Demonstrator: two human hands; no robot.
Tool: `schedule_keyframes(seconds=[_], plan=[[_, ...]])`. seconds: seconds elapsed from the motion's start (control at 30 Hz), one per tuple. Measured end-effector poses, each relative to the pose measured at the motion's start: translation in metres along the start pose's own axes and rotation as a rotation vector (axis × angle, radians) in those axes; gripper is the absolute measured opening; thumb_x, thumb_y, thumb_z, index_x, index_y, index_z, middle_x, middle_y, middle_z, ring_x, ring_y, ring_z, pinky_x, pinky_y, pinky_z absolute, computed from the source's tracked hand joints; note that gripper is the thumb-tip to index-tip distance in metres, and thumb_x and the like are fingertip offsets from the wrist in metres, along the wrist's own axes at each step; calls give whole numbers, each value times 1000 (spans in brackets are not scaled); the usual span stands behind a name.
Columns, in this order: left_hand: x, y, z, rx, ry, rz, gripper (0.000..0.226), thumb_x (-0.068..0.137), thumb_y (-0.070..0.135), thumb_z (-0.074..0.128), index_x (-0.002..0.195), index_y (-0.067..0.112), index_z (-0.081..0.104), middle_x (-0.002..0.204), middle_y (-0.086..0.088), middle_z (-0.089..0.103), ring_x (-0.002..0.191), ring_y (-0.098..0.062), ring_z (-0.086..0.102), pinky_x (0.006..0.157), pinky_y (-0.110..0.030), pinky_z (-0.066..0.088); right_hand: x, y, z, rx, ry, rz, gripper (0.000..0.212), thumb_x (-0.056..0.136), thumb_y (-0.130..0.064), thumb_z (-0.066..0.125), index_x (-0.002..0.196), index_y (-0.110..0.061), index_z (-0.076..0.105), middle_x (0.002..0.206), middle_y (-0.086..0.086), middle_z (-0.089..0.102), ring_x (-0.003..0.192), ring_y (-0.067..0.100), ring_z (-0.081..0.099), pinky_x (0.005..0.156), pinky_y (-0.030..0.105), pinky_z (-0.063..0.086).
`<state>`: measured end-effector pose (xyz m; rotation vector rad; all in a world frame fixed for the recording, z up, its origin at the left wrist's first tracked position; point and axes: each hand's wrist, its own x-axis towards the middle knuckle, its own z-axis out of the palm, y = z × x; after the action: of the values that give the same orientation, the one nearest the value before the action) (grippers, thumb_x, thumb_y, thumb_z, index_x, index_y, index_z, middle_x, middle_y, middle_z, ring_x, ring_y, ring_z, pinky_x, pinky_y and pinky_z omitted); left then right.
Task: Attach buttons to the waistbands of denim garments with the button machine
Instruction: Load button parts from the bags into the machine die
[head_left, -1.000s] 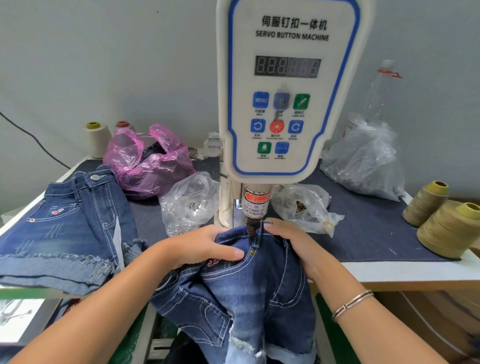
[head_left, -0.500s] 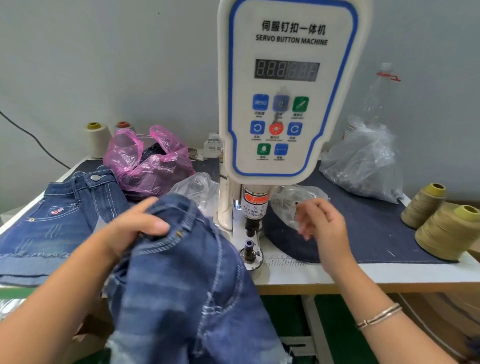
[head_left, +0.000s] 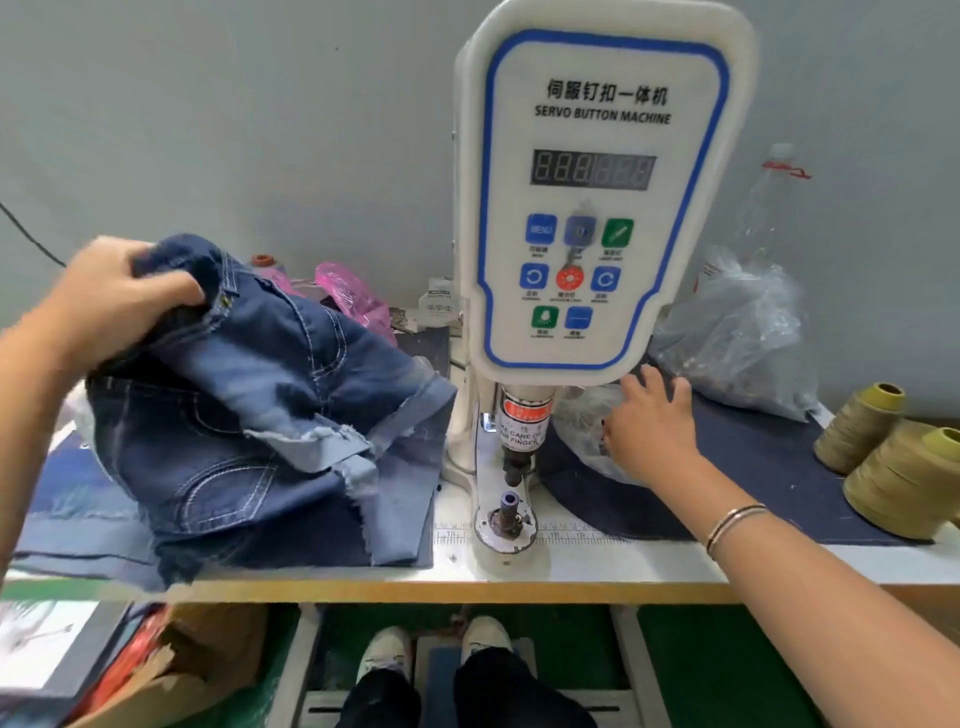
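Note:
The white servo button machine (head_left: 597, 208) stands at the table's middle, its lower die post (head_left: 508, 512) bare under the punch head. My left hand (head_left: 111, 296) grips the waistband of dark denim shorts (head_left: 249, 415), held up over the left side of the table above other denim lying there. My right hand (head_left: 652, 421) reaches with fingers spread to a small clear plastic bag (head_left: 582, 415) just right of the machine column and touches it.
A pink bag (head_left: 353, 299) lies behind the shorts. A large clear bag (head_left: 737, 338) and a plastic bottle (head_left: 769, 208) stand at the back right. Olive thread cones (head_left: 893, 478) sit at the right edge. My feet (head_left: 436, 654) rest on a pedal below.
My left hand pulled the shorts off the die and carried them up and to the left. My right hand let go of the waistband and moved right to the small clear bag.

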<state>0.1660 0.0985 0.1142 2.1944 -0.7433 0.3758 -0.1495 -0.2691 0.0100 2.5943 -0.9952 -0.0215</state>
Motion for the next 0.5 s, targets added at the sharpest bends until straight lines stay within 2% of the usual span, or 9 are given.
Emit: schedule_keyframes(seconds=[0.03,0.1,0.2,0.3,0.4,0.5], plan=[[-6,5,4,97,-13,7,41,60,54,56,72,16,64,48,1,57,49,-11,57,44,-26,44,1,-1,3,-27,4,8,32,95,-37,46,118,-25,66,142,2,34,138,29,19,110,50,15],[-13,0,19,342,-76,-8,42,59,58,48,61,17,56,57,-11,57,61,-30,60,55,-34,47,2,-3,8,-50,23,25,26,95,-32,48,112,-26,67,129,1,42,125,26,31,107,47,21],[-22,-30,36,640,-226,-110,33,64,56,53,73,25,55,78,-16,65,80,-37,64,71,-40,53,3,-5,14,-42,51,43,19,94,-28,51,101,-28,68,120,0,46,116,24,37,103,43,25],[-27,-51,45,790,-292,-182,36,74,37,69,93,13,50,96,-23,65,91,-38,63,81,-45,51,6,-6,17,-53,69,47,18,93,-27,51,98,-29,68,115,0,48,111,23,39,100,41,28],[-38,-45,56,911,-166,-74,44,71,26,74,103,3,55,103,-26,59,96,-42,58,80,-51,48,7,-9,18,-70,74,52,16,92,-27,53,95,-29,68,111,-1,49,109,23,40,97,40,29],[-57,4,74,803,-83,262,37,73,24,65,104,3,64,104,-24,61,93,-42,57,73,-50,47,6,-12,18,-104,78,49,13,88,-25,57,93,-29,68,107,-1,49,106,22,40,95,40,29]])
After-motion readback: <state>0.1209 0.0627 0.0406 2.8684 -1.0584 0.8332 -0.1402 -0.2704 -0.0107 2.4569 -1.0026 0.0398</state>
